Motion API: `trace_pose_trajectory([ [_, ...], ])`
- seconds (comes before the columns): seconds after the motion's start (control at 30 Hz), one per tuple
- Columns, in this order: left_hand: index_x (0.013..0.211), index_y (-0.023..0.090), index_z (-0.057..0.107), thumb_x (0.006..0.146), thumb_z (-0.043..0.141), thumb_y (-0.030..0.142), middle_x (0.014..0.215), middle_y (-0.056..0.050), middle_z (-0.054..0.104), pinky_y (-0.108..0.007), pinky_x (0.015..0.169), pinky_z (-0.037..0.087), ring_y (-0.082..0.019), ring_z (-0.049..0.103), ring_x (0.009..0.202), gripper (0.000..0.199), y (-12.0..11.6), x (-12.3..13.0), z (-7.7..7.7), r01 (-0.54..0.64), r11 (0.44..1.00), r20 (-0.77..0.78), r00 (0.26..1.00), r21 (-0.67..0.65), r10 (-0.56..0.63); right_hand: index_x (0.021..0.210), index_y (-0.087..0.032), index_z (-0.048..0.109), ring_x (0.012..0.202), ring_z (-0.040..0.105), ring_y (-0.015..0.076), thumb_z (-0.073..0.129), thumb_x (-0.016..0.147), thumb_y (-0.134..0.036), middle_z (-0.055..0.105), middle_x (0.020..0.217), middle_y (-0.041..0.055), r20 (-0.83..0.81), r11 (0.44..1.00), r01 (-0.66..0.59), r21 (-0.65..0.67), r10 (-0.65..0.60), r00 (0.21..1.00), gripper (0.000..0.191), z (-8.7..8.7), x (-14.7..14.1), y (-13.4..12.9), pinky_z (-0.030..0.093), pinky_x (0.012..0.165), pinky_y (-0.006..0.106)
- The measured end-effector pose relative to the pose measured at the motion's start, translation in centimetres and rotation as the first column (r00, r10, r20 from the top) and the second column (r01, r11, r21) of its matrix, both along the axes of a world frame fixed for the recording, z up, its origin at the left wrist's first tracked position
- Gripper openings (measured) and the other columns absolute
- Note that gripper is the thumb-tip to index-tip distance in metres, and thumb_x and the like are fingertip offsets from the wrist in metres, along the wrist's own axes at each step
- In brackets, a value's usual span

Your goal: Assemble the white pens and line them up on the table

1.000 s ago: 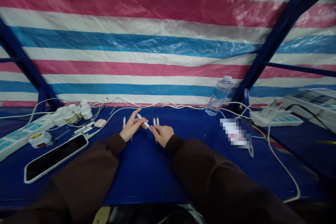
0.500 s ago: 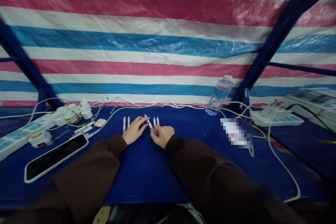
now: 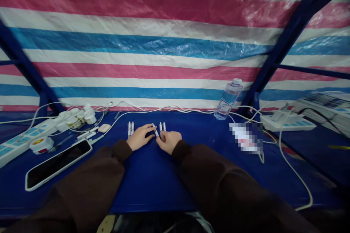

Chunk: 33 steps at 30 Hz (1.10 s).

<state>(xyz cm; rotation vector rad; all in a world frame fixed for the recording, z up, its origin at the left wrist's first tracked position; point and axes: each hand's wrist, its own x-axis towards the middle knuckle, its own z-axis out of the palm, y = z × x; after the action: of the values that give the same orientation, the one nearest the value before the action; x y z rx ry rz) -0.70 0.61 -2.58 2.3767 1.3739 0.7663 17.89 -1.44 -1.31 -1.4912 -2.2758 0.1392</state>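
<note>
A white pen (image 3: 156, 131) slants between my two hands above the blue table (image 3: 153, 182). My right hand (image 3: 169, 141) pinches its lower part with thumb and fingers. The fingertips of my left hand (image 3: 141, 137) rest at its upper end. Two more white pens (image 3: 131, 128) lie side by side just left of my left hand, their lower ends hidden by it. Another pair of white pens (image 3: 162, 126) lies beyond my right hand, partly covered by it.
At the left are a phone (image 3: 58, 164), a power strip (image 3: 27, 139) with plugs, and a small pale case (image 3: 104, 127). A clear bottle (image 3: 228, 100), cables and a second power strip (image 3: 290, 123) are at the right.
The pen between my hands has shifted slightly and its upper end is now more covered by my left fingers. The left pair of pens lies closer together.
</note>
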Motion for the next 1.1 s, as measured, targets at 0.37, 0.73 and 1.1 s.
trace_pose_trajectory([
  [0.37,0.131,0.024,0.045,0.083,0.050,0.037,0.140,-0.008,0.040,-0.044,0.104,0.029,-0.026,0.039,0.127,0.050,-0.3,0.2,0.1,0.060,0.998,-0.086,0.994,-0.015,-0.061,0.109,-0.024,0.057,0.079,0.059,0.0145,0.044,0.085,-0.028,0.062,0.092,0.0022,-0.109,0.981,0.158,-0.113,-0.170,0.979,0.028,-0.6,0.3,1.6,0.033,0.062,0.024],
  [0.73,0.130,0.027,0.044,0.075,0.059,0.041,0.142,-0.009,0.038,-0.046,0.104,0.022,-0.030,0.040,0.126,0.058,-0.7,0.4,0.5,0.097,0.995,-0.118,0.988,-0.034,-0.101,0.099,-0.025,0.062,0.068,0.054,0.0116,0.043,0.085,-0.029,0.059,0.085,0.0009,-0.096,0.989,0.122,-0.085,-0.130,0.987,0.023,-0.9,0.5,1.7,0.027,0.055,0.024],
  [1.1,0.132,0.026,0.039,0.072,0.057,0.059,0.144,-0.011,0.033,-0.046,0.104,0.018,-0.031,0.036,0.128,0.071,-0.7,0.7,0.5,0.114,0.993,-0.135,0.984,-0.033,-0.117,0.098,-0.024,0.062,0.071,0.055,0.0121,0.046,0.084,-0.031,0.059,0.084,0.0009,-0.075,0.984,0.133,-0.118,-0.142,0.987,0.022,-0.6,0.4,1.6,0.030,0.057,0.023],
])
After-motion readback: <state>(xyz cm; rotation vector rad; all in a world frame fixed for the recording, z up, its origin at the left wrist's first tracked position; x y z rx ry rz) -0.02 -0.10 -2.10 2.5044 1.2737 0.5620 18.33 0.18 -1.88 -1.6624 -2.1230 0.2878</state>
